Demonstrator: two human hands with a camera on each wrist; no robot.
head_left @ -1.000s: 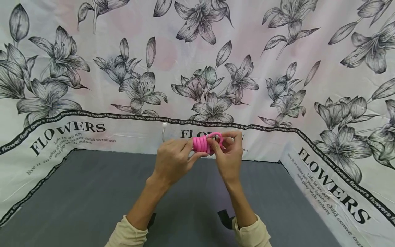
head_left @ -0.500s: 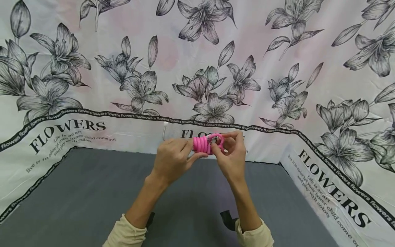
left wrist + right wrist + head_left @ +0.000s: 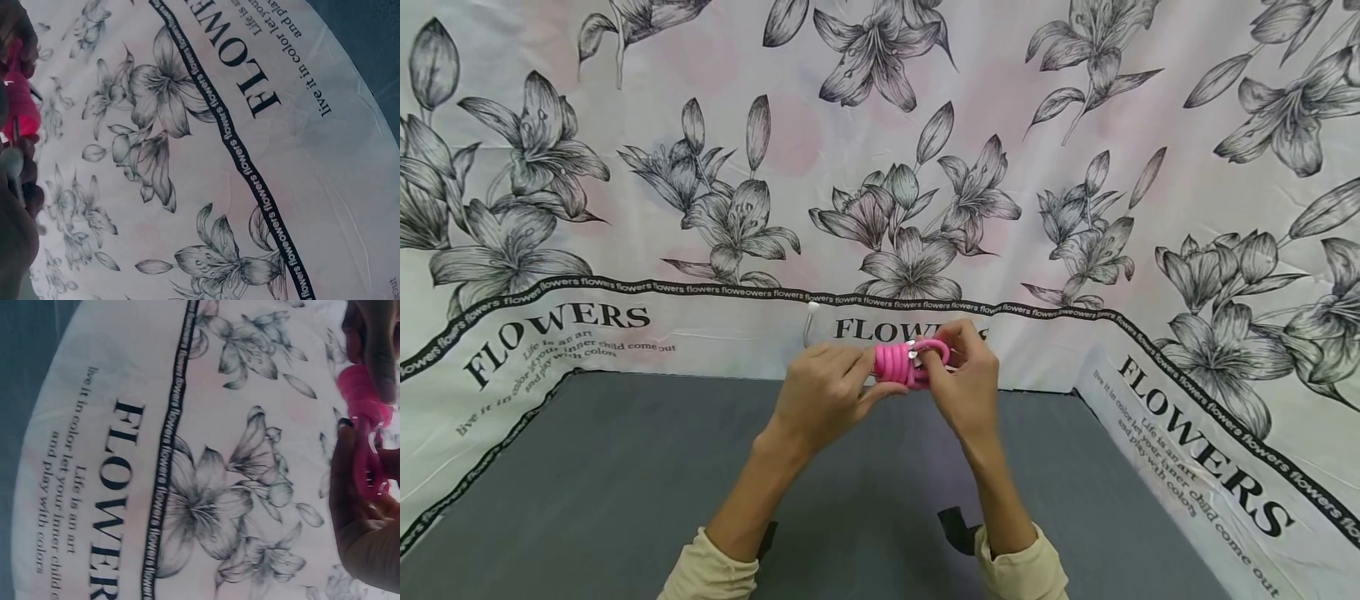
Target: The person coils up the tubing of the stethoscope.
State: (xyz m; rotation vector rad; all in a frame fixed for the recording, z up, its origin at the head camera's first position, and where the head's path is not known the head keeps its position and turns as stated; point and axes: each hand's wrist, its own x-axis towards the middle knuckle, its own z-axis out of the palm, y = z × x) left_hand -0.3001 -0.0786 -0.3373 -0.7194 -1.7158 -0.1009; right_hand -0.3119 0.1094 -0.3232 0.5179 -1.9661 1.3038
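Observation:
A pink cord [image 3: 892, 364] is wound in several tight turns and held up between both hands, above the far edge of the table. My left hand [image 3: 820, 392] grips the coil's left end with thumb and fingers. From that end a bent metal hook [image 3: 808, 323] with a white tip sticks up behind the fingers. My right hand [image 3: 967, 383] pinches a loop of the cord at the right end, beside a small silver metal piece [image 3: 913, 353]. In the right wrist view, the cord's loop [image 3: 369, 469] lies among the right fingers. Part of the coil is hidden behind both hands.
The dark grey table [image 3: 647, 467] spreads below the hands. A white cloth [image 3: 880, 192] printed with flowers and lettering hangs behind it and along both sides. A black strap-like piece [image 3: 957, 530] is by the right forearm.
The loop at the coil's right end has turned from round to a longer, flatter shape, and the silver piece shows more clearly. The right hand has shifted slightly with it; the left keeps its grip.

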